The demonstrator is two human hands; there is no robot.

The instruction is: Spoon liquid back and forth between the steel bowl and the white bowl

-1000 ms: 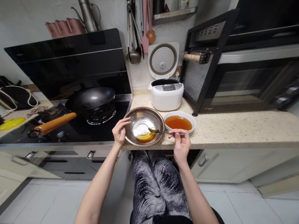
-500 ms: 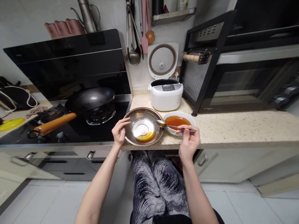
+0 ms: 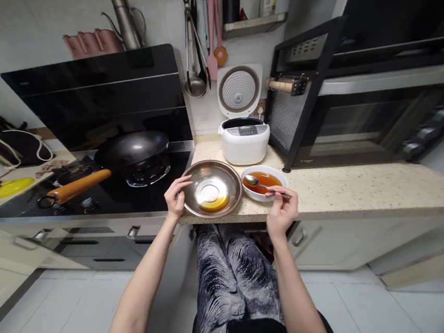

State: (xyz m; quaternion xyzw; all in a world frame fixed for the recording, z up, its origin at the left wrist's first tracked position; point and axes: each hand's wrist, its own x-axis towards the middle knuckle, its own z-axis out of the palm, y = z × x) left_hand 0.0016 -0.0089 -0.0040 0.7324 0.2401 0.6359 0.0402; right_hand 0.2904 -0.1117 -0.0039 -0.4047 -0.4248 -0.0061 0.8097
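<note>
My left hand (image 3: 176, 197) grips the left rim of a shallow steel basin (image 3: 192, 182), fingers over the edge. Yellow-amber liquid (image 3: 214, 204) pools in the basin's near part. A metal spoon (image 3: 252, 180) is pinched by its handle in my right hand (image 3: 282, 210). The spoon's bowl is over the left part of a white bowl (image 3: 256, 195) of reddish-brown liquid (image 3: 268, 176); whether it touches the liquid I cannot tell. Bowl and basin stand side by side on the counter, almost touching.
Behind the bowls stands a white rice cooker (image 3: 246, 146), lid raised. A black wok (image 3: 136, 146) with a wooden handle (image 3: 78, 186) sits on the gas stove (image 3: 107, 201) at left. An oven (image 3: 374, 120) stands on the speckled counter (image 3: 365, 189) at right. Tongs (image 3: 190, 44) hang on the wall.
The spoon's bowl has moved right, from between the basin and the white bowl to over the white bowl. My left hand stays on the basin's rim.
</note>
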